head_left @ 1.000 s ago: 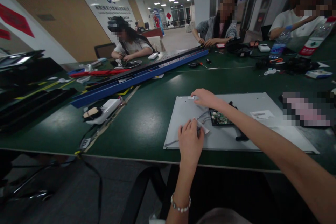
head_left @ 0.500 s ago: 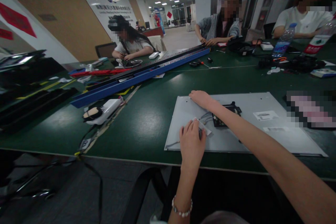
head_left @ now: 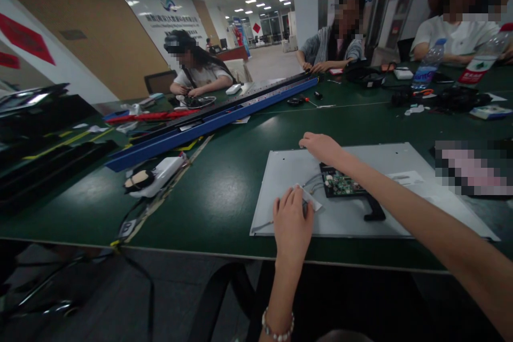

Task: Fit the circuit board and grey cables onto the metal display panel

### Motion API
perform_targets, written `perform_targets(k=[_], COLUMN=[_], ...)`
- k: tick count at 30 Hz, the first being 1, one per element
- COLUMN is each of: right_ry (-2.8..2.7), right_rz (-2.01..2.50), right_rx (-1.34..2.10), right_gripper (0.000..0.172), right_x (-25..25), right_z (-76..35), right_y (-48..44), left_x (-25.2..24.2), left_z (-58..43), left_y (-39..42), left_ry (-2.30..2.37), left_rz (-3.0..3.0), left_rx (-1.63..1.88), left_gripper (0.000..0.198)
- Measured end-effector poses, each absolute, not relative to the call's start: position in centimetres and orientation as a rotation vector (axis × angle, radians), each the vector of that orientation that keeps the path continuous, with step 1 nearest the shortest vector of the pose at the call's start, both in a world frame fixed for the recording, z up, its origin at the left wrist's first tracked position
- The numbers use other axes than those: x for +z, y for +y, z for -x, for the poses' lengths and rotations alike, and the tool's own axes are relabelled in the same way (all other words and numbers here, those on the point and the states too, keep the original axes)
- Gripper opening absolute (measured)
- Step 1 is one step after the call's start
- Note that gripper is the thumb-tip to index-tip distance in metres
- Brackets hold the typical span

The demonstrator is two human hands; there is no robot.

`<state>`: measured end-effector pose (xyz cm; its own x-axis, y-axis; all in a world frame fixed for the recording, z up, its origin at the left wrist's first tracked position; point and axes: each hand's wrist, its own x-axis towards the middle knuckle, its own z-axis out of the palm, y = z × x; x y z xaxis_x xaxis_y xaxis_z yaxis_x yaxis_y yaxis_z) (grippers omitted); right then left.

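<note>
A pale grey flat panel [head_left: 276, 179] lies on the green table in front of me. My left hand [head_left: 292, 219] rests on its left part, fingers stretched and thumb apart, over a white label [head_left: 316, 204] and thin grey cables [head_left: 316, 184]. What lies under the palm is hidden. Crossing above the panel, my right hand [head_left: 321, 147] is at its far edge, with fingers curled together; anything in them is too small to make out. A green circuit board in a black frame [head_left: 344, 184] sits mid-panel, partly behind my right forearm. A black bracket [head_left: 374, 209] shows beside it.
Long blue rail [head_left: 216, 127] runs across the table's left side. A white device [head_left: 162, 176] lies before it. Two bottles, one a blue-capped bottle [head_left: 428, 67], stand at the right among cables. A blurred pink item [head_left: 473, 168] lies right of the panel. Three people sit across the table.
My right hand has shifted right and slightly up along the panel's far edge. The right forearm moved too, uncovering more of the circuit board and the black bracket. My left hand stays in place.
</note>
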<state>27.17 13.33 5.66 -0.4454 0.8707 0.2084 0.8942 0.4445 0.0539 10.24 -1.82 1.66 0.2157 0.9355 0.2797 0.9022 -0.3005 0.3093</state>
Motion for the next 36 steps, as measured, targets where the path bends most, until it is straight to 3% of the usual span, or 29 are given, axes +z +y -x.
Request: perform_targets(k=[10,15,26,36], right_ry=[-2.389,-2.492,-2.525,-2.57], right_rz=[1.733,1.729,1.784,1.862], right_rx=[-0.239,-0.315,-0.201,-0.23], right_gripper=[0.035,0.02,0.029,0.023], right_x=[3.1,2.9,2.7,2.7], right_z=[-35.7,-35.9,-35.9,-35.3], right_y=[7.8,7.2,6.3,5.9], left_x=[1.7,1.6,1.6,1.6], left_z=[-10.3,-10.2,-10.2,-10.2], left_y=[-1.8,-1.8,-1.8,-1.8], left_ry=[1.797,1.796,1.786,1.785], left_rz=[-2.426,-2.45,-2.479,-2.486], left_rx=[0.627,0.624,0.615,0.612], left_gripper=[0.03,0.03,0.031,0.03])
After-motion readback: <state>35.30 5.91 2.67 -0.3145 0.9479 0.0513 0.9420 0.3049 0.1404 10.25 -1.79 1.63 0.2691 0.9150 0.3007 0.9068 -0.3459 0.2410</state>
